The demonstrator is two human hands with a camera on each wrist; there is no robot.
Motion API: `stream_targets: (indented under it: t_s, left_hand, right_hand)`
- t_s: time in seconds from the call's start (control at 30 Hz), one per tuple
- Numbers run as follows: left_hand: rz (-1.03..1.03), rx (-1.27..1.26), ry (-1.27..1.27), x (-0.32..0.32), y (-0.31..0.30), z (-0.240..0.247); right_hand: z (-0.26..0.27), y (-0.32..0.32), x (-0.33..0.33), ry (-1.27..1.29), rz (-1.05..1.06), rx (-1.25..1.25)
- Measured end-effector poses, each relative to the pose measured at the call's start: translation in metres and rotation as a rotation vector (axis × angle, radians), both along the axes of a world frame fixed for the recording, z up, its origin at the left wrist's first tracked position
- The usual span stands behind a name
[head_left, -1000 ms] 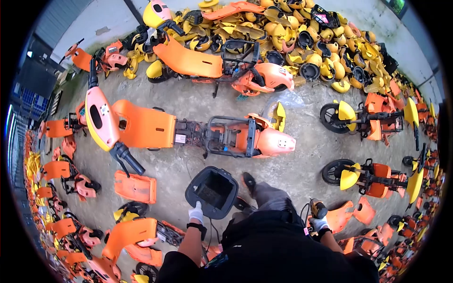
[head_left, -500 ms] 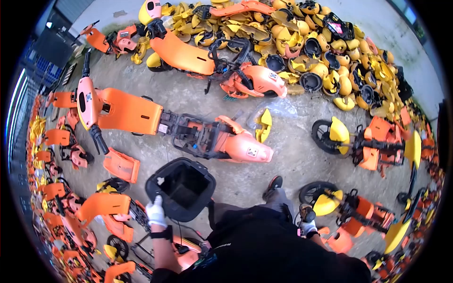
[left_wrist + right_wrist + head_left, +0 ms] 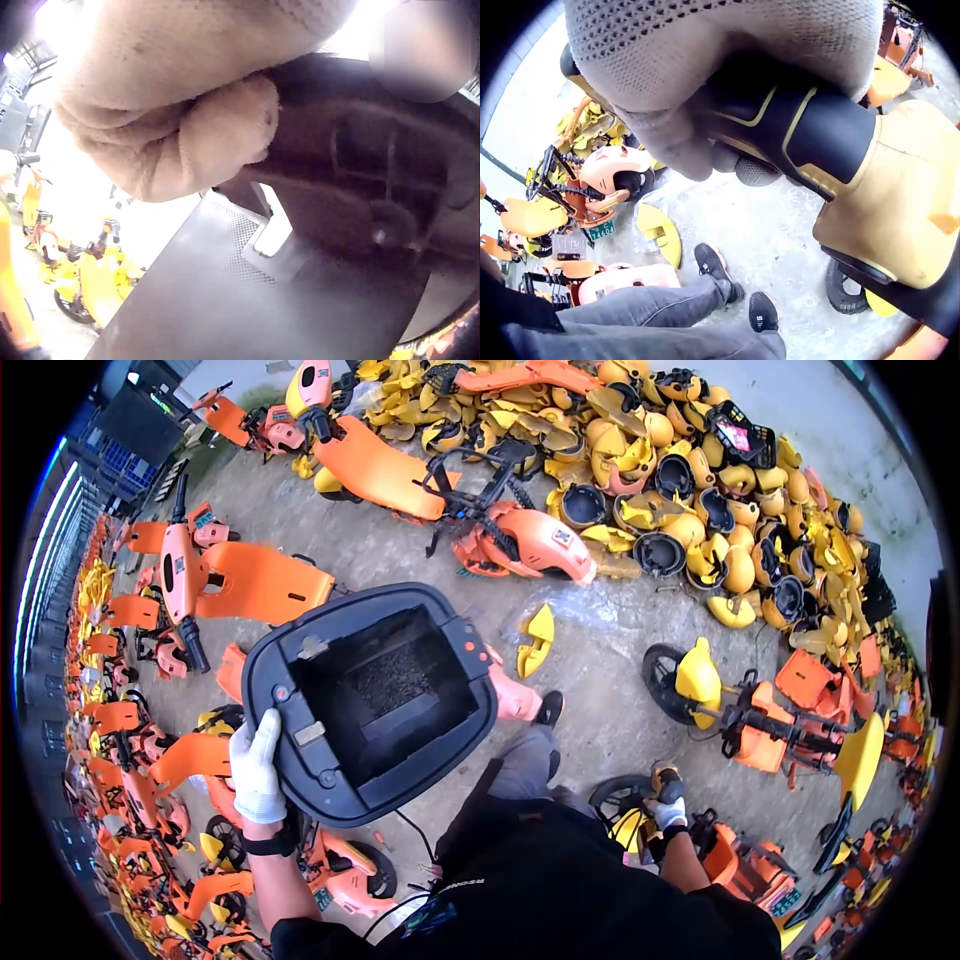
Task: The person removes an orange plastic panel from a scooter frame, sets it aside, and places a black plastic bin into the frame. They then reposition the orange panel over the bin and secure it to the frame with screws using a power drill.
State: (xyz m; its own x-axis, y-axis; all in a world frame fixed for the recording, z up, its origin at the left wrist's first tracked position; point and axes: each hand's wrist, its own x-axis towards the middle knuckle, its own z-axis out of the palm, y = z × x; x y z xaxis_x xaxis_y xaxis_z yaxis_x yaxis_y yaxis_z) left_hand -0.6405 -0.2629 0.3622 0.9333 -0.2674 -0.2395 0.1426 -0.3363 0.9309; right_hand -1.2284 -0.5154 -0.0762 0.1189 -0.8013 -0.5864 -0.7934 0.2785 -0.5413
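A black, open-topped bin (image 3: pixel 300 760) is held up at the left of the person's body, its dark inside facing the head camera. The gloved left hand (image 3: pixel 258 768) grips its left rim; in the left wrist view the fingers of that hand (image 3: pixel 187 105) curl round the edge of the bin (image 3: pixel 330 300). At the right side, the gloved right hand (image 3: pixel 667 810) holds a power drill (image 3: pixel 664 780). The right wrist view shows the right hand (image 3: pixel 720 67) wrapped round the handle of the yellow and black drill (image 3: pixel 892 202).
Partly stripped orange scooters (image 3: pixel 375 470) stand ahead and at both sides. A heap of yellow helmets (image 3: pixel 740 570) lies against the wall. A loose yellow piece (image 3: pixel 537 640) is on the concrete floor (image 3: pixel 590 660). Several scooters with yellow fenders (image 3: pixel 698 675) stand at the right.
The left hand has raised the bin closer to the head camera, where it looks larger and hides part of the nearest scooter. The view has shifted; the right hand still holds the drill.
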Motion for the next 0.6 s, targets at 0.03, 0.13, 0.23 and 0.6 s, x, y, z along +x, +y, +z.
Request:
stream_targets:
  t_s: [0.03, 0.13, 0.23, 0.6]
  left_hand:
    - [-0.037, -0.05, 0.013, -0.002, -0.021, -0.003]
    - [-0.061, -0.102, -0.038, 0.0, -0.081, -0.023]
    - [-0.099, -0.061, 0.051, 0.008, -0.142, -0.035]
    - [-0.26, -0.1, 0.311, 0.063, -0.362, -0.087]
  right_hand:
    - [0.006, -0.01, 0.011, -0.01, 0.077, -0.057]
    - [-0.032, -0.039, -0.006, -0.192, -0.121, 0.254]
    - [-0.094, -0.075, -0.026, 0.083, 0.775, -0.478]
    - [0.067, -0.214, 0.074, 0.154, 0.147, 0.041]
